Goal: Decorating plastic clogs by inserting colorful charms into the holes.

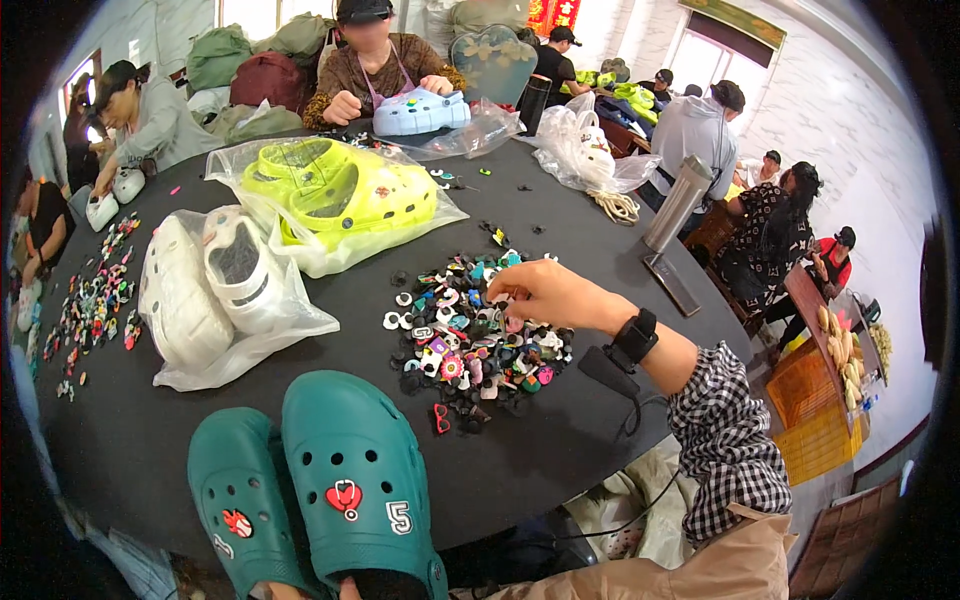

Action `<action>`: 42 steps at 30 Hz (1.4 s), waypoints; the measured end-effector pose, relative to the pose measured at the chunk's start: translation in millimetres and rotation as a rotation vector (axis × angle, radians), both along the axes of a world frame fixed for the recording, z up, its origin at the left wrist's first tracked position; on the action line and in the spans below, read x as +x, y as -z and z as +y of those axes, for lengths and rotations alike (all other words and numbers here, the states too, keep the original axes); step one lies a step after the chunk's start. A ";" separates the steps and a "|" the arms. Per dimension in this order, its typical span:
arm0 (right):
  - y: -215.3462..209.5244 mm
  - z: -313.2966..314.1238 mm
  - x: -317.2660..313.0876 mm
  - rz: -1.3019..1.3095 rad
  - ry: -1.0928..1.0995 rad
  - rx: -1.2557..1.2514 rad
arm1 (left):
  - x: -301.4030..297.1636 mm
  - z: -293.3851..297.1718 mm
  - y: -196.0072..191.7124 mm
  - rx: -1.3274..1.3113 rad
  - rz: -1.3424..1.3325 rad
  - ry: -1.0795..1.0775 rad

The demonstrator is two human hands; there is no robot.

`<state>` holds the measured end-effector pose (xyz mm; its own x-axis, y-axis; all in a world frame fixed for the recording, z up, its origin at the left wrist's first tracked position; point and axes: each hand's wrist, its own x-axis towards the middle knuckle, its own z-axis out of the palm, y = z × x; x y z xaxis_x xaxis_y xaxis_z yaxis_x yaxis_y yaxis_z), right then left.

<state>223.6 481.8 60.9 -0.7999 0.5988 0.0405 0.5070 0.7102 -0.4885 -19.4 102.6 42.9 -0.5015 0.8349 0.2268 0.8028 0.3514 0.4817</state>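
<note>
bagged yel clogs (400, 205), bagged wht clogs (180, 290), R hand (550, 292) @ charms (450, 350)

Bright indoor scene, with daylight from a window (712, 66) at upper right whose panes wash out to white. Clear plastic bags (283, 347) carry pale glare; shadows on the dark desk (510, 480) are soft. Teal clogs (345, 425) look sharp. Fisheye distortion bows the walls (850, 100) inside a black rim.

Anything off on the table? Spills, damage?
No clear damage. Mildly untidy: the loose charm pile beneath the right hand has ragged edges, and scattered charms lie at left, with no tray on the black tabletop. Could be deliberate.
</note>
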 end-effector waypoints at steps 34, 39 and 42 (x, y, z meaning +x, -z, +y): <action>28.1 42.0 -91.3 -0.080 -0.204 0.426 | 5.3 -3.2 2.2 0.044 0.001 -0.019; 24.9 46.3 -82.4 -0.293 -0.109 0.268 | 2.2 -7.4 10.5 0.057 0.004 -0.012; 8.4 38.5 -64.3 -0.305 -0.116 0.261 | -0.5 -7.6 10.6 0.040 0.011 -0.022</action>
<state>159.3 520.3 52.5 -0.8602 0.5051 -0.0704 0.5100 0.8513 -0.1237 -19.9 95.0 32.4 -0.5167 0.8140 0.2654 0.8004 0.3493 0.4872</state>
